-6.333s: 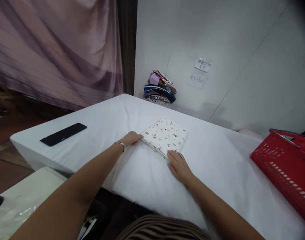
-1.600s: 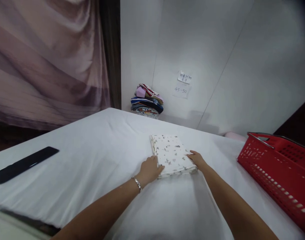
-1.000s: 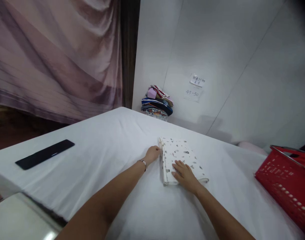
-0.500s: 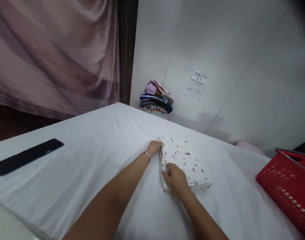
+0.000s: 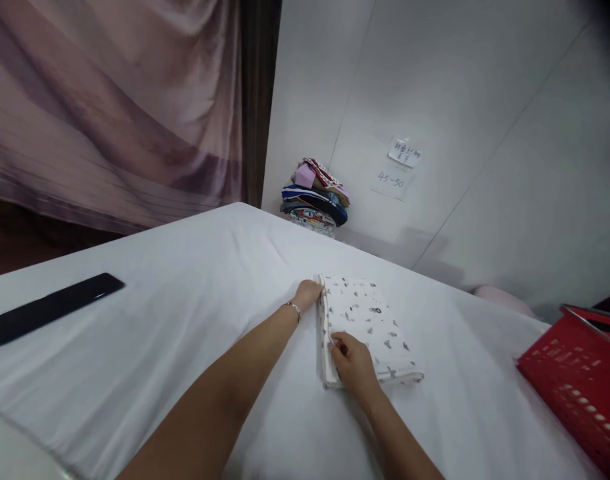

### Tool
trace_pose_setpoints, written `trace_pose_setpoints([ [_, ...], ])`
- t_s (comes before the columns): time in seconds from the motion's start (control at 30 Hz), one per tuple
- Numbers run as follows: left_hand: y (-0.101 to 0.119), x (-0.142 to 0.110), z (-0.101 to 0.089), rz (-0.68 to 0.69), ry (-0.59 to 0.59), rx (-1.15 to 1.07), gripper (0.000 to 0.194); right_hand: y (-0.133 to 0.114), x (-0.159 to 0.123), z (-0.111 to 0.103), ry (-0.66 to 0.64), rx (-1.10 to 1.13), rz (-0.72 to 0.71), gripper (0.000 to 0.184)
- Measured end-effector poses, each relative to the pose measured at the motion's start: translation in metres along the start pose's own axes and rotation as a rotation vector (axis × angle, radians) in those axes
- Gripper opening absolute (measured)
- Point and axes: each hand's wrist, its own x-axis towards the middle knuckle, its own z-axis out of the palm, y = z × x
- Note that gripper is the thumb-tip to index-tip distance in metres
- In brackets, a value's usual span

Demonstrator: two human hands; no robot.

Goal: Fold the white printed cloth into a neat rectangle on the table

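A folded white cloth (image 5: 367, 313) with a small grey and brown print lies flat on the white-covered table. At its far left corner is my left hand (image 5: 309, 292), fingers closed on the edge, the fingertips partly hidden; a bracelet circles that wrist. Lower down along the same left side, my right hand (image 5: 353, 360) pinches a bit of the cloth's upper layer between thumb and forefinger. Folded layers show along the left and near edges.
A red plastic basket (image 5: 577, 380) stands at the right. A long black object (image 5: 52, 307) lies on the left. Several folded fabrics (image 5: 315, 197) are stacked beyond the table's far edge, by a wall with paper signs (image 5: 403, 153). A curtain (image 5: 109, 100) hangs at left.
My right thumb and forefinger have come together on the cloth near its left edge. My left hand stays at the far corner. The view has shifted slightly.
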Motion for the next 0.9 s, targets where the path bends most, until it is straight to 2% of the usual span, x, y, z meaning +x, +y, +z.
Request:
trace_pose_setpoints([
  [0.13, 0.001, -0.002, -0.003, 0.054, 0.094, 0.020, 0.006, 0.006, -0.001, 0.005, 0.044, 0.017, -0.029, 0.022],
  [0.2, 0.004, -0.003, -0.006, 0.086, 0.126, 0.029, 0.010, 0.007, -0.001, 0.008, 0.055, 0.012, -0.042, 0.023],
  [0.33, 0.010, -0.001, -0.010, 0.113, 0.089, 0.065, 0.009, 0.009, 0.000, 0.010, 0.076, 0.029, -0.074, 0.023],
  [0.43, 0.013, 0.004, -0.010, 0.093, 0.047, 0.106, 0.027, 0.006, -0.001, 0.009, 0.082, 0.049, -0.105, 0.023],
  [0.5, 0.015, 0.008, -0.010, 0.080, 0.026, 0.121, 0.032, 0.003, -0.002, 0.008, 0.072, 0.053, -0.121, 0.025],
  [0.67, 0.016, 0.016, -0.007, 0.037, 0.036, 0.078, 0.016, -0.001, -0.003, 0.004, 0.015, 0.048, -0.108, 0.028],
  [0.9, 0.006, 0.015, -0.007, -0.030, 0.048, 0.036, 0.015, -0.005, -0.004, 0.000, -0.102, 0.012, -0.081, 0.035],
])
